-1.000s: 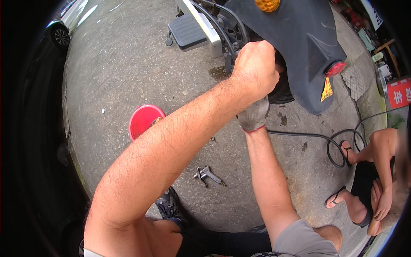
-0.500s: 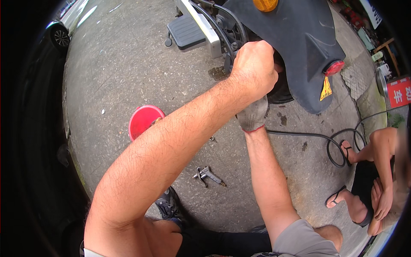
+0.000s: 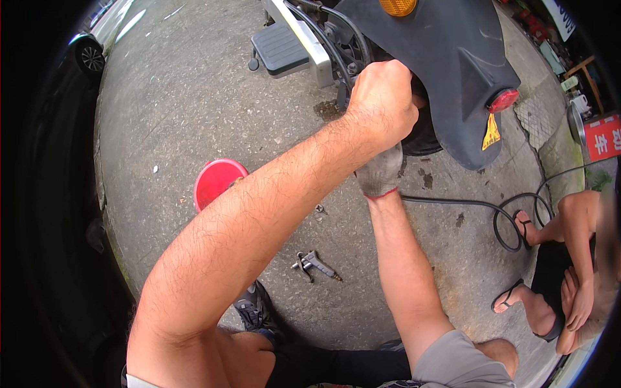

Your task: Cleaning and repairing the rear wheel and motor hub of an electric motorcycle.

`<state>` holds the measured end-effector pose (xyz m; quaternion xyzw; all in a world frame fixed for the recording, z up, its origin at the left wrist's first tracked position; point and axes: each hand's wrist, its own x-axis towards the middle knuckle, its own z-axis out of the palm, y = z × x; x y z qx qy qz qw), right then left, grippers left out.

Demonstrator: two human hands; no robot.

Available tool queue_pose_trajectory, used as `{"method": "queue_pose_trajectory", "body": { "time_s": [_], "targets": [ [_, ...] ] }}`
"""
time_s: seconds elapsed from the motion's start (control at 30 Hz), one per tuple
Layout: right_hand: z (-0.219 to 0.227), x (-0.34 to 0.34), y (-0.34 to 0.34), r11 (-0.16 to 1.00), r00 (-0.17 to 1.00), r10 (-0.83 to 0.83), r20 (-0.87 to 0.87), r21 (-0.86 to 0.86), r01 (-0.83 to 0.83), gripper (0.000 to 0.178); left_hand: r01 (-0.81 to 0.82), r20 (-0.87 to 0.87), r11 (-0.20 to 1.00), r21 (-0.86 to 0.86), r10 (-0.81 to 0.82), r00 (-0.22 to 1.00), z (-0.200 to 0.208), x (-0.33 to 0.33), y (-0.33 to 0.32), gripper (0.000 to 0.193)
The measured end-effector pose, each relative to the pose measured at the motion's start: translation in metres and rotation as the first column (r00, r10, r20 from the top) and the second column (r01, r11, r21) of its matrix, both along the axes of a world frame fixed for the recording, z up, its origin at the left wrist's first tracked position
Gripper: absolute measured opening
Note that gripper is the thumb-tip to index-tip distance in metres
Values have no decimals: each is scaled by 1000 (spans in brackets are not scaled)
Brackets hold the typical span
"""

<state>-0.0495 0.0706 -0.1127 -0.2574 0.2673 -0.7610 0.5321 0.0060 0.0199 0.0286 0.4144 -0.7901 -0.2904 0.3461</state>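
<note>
Barely any movement: both hands and the back of the two-wheeler sit a touch further left in view than a second ago; the stuff on the ground holds its place.

Left hand [image 3: 385, 100], bare, knuckles up, fingers curled away from me; can't tell what it grips, or how tightly. Right hand [image 3: 380, 174], in a grey glove with a red cuff, sits below it, partly covered by the left; fingers hidden, grip can't be told.

Two-wheeler's dark mudguard [image 3: 446, 71] stands just right of the left hand, bearing an amber reflector [image 3: 398, 6], a red lamp [image 3: 503, 100] and a yellow sticker [image 3: 491, 134]. Part of a tyre [image 3: 425, 139] shows beneath it, near both hands. Left of that: silver bar [image 3: 312, 58], black ribbed footrest [image 3: 280, 48].

On the concrete: red basin [image 3: 213, 184], partly behind the left forearm; metal air gun [image 3: 315, 262] lying flat, nearer the person's shoe [image 3: 255, 309]. Black hose [image 3: 453, 202] runs right, looping near a seated person's sandalled foot [image 3: 525, 227].
</note>
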Motion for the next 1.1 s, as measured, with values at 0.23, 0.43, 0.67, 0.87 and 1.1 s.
{"method": "queue_pose_trajectory", "body": {
  "time_s": [0.23, 0.43, 0.67, 0.87, 1.1],
  "targets": [
    [-6, -6, -1, 1000, 995, 2, -103, 30, 1, 31, 16, -49, 999, -28, -17, 999, -2, 1, -1, 14],
    [-5, -7, 0, 999, 994, -2, -114, 43, 7, 29, 24, -33, 999, -43, -25, 999, -2, 0, -2, 13],
    [-5, -4, -1, 994, 950, -97, -296, 28, 110, 28, 27, -10, 1000, 1, -27, 1000, -1, 0, 0, 14],
    [-11, -5, -4, 997, 980, -66, -188, 31, 73, 28, 36, -7, 999, -1, -36, 999, -2, 0, -3, 14],
    [-7, -7, -3, 999, 995, -8, -102, 53, 14, 29, 35, -21, 999, -20, -36, 999, -1, 1, -2, 14]
  ]
}}
